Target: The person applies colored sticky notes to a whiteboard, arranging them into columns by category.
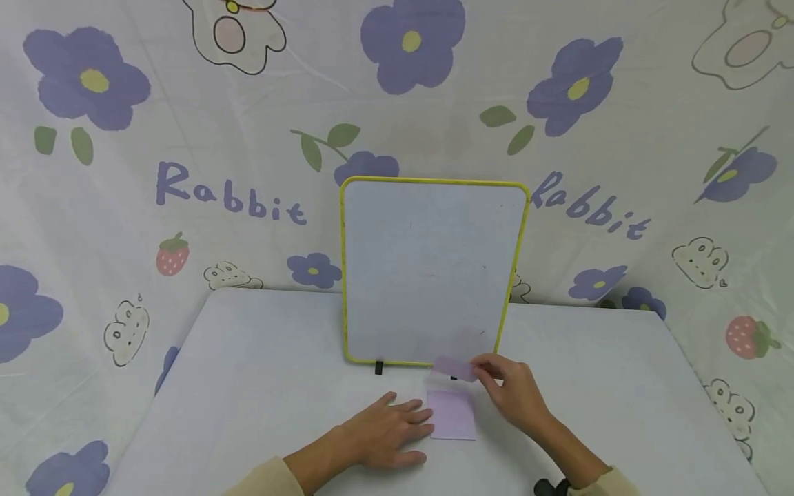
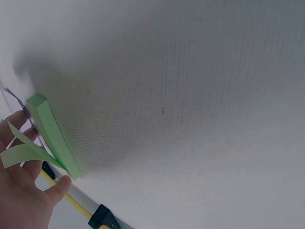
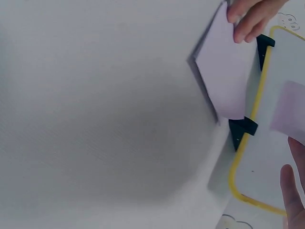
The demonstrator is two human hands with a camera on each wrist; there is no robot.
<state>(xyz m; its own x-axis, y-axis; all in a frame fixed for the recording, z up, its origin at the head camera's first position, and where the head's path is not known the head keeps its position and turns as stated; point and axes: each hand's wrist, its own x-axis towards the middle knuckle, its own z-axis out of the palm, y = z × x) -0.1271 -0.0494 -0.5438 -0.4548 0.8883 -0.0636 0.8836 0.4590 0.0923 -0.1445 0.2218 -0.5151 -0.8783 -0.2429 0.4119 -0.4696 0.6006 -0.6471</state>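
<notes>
A pale purple sticky note pad [image 1: 451, 417] lies on the white table in front of a whiteboard. My left hand [image 1: 393, 432] rests flat with fingers spread, its fingertips at the pad's left edge. Between thumb and finger, my right hand [image 1: 511, 386] pinches a single purple sticky note [image 1: 454, 368], held above the pad's far edge and overlapping the board's lower frame. In the right wrist view, the note [image 3: 289, 110] hangs at the right fingertips. The left wrist view shows a green block [image 2: 55, 136] with curled green strips [image 2: 24, 153] by the left fingers.
The yellow-framed whiteboard [image 1: 431, 269] stands upright on black feet [image 1: 379, 368] at the back of the table. Behind it hangs a curtain [image 1: 428, 131] printed with flowers and rabbits. The white table [image 1: 267, 358] extends to both sides of the hands.
</notes>
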